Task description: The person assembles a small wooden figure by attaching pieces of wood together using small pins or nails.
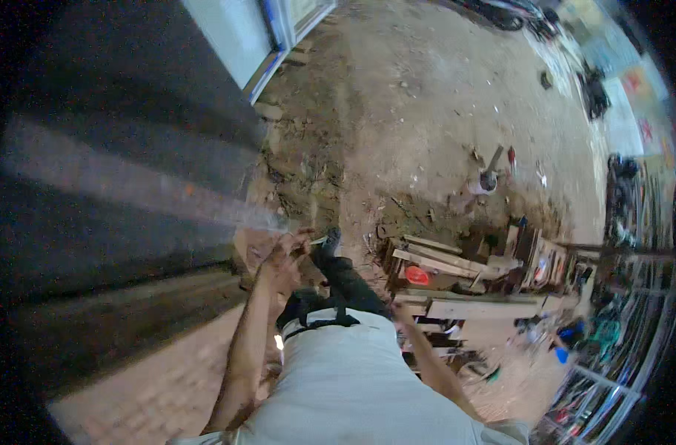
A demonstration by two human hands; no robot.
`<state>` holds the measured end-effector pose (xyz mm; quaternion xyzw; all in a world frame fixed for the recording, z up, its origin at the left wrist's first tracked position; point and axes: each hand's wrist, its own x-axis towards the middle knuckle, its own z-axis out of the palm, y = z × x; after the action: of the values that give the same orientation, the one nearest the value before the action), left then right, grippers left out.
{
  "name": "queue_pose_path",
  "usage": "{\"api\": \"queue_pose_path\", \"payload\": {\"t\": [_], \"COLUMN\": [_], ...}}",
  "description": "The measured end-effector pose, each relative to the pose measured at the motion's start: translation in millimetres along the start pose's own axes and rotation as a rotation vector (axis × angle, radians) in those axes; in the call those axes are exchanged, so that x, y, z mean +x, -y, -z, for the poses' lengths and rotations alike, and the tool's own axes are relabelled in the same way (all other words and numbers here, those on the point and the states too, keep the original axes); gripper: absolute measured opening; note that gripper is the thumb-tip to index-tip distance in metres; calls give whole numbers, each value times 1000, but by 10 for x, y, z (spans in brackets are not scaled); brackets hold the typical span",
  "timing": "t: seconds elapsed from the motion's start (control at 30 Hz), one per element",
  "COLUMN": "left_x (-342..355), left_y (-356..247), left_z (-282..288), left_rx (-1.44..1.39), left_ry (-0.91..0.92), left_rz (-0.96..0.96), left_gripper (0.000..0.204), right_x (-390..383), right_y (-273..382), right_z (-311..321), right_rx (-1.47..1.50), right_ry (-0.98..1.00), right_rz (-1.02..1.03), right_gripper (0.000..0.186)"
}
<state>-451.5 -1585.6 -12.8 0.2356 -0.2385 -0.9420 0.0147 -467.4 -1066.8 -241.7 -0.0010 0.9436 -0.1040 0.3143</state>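
My left hand (290, 256) is raised at the lower edge of a dark grey panel or wall (116, 185), beside a small thin pale item (317, 242); motion blur hides whether the fingers hold it. My right hand (399, 311) hangs at my right hip, next to stacked wooden planks (486, 308), its fingers too small and blurred to read. Below me, my dark-trousered leg (345, 278) reaches onto the dirt.
A white door frame (293, 18) stands top left. Dirt ground (434, 89) holds a small white container (482, 185). A red plastic item (416, 275) lies among wood scraps. Metal racks (620, 348) line the right, a motorbike (508, 16) the top. Brick paving (130, 371) shows lower left.
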Motion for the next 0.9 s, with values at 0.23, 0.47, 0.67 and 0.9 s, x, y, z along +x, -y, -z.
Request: {"api": "queue_pose_path", "payload": {"t": [0.23, 0.47, 0.67, 0.9], "left_x": [1326, 3014, 4661, 6556], "left_y": [-1194, -1725, -2305, -2846], "left_z": [-564, -1030, -1237, -2383], "left_rx": [75, 839, 1411, 1751], "left_ry": [417, 333, 634, 1318], "left_rz": [377, 326, 323, 279], "left_gripper": [42, 29, 35, 28], "right_x": [493, 1364, 2512, 3282], "right_y": [4070, 5101, 5430, 5900], "right_z": [2216, 3353, 3311, 4351], "right_rx": [1367, 1328, 1277, 1475], "right_ry": [191, 295, -77, -176], "right_rz": [207, 342, 89, -96], "right_gripper": [34, 27, 28, 26]}}
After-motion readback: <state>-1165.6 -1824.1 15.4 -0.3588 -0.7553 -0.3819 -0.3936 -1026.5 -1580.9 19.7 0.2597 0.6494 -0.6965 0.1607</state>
